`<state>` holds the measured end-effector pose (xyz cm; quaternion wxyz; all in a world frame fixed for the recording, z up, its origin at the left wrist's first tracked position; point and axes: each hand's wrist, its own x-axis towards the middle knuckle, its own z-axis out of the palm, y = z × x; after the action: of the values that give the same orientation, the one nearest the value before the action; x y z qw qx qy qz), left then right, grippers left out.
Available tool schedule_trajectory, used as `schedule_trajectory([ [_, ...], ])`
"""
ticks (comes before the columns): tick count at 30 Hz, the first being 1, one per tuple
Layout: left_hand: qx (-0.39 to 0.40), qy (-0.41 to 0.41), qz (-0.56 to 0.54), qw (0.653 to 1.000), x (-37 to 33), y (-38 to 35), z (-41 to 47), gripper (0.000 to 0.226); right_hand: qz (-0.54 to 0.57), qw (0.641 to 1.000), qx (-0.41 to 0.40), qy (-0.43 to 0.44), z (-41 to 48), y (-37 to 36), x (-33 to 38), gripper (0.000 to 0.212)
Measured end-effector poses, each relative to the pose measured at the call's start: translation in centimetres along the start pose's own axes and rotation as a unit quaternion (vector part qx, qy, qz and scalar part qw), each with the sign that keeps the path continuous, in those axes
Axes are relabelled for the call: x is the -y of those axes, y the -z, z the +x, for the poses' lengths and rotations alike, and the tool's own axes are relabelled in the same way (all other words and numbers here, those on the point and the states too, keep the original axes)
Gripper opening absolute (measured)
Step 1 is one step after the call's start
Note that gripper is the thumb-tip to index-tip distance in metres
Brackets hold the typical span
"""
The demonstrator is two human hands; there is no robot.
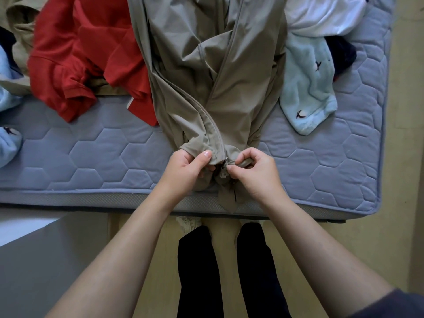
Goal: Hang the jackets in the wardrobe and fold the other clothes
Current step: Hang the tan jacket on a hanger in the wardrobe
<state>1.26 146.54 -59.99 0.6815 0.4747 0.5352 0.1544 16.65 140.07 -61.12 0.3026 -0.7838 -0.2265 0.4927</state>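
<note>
Both hands pinch the beige jacket (pixel 206 76) hem at its zipper base. The left hand (pixel 185 168) grips one side, the right hand (pixel 254 171) the other, above the mattress (pixel 91 157).

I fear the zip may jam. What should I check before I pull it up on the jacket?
1. Left hand grips the jacket hem: ok.
2. Right hand pinches the other hem end: ok.
3. Ends of the zip joined: cannot tell, the hands hide them.
4. Jacket fronts flat: not ok, crossed and creased.
5. Red top clear of the zip: ok.
</note>
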Motion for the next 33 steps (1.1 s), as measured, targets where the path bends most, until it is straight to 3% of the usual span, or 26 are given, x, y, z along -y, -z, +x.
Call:
schedule_trajectory([
  [12, -0.013, 0.001, -0.067, 0.998, -0.4, 0.1, -0.5, 0.028, 0.008, 1.0, 0.009, 0.007, 0.3, 0.4, 1.2, 0.031],
  [15, 0.007, -0.011, -0.059, 0.998, -0.2, 0.2, -0.6, 0.028, 0.103, 0.994, -0.007, -0.036, 0.3, 0.3, 1.6, 0.034],
  [20, 0.047, 0.017, -0.079, 0.996, 0.7, -1.1, -1.6, 0.022, 0.295, 0.95, 0.006, -0.105, 0.8, -0.3, 2.5, 0.037],
  [26, -0.084, 0.048, -0.175, 0.98, 0.8, -1.0, -1.6, 0.018, 0.39, 0.91, 0.059, -0.127, 1.5, 0.9, 2.9, 0.028],
  [29, -0.142, 0.05, -0.14, 0.979, 0.1, -1.0, -1.1, 0.024, 0.44, 0.878, 0.107, -0.156, 0.8, 1.5, 2.5, 0.025],
  [33, -0.159, 0.024, -0.124, 0.979, -1.3, -1.7, -0.8, 0.031, 0.491, 0.845, 0.145, -0.151, -0.6, 1.8, 2.3, 0.021],
])
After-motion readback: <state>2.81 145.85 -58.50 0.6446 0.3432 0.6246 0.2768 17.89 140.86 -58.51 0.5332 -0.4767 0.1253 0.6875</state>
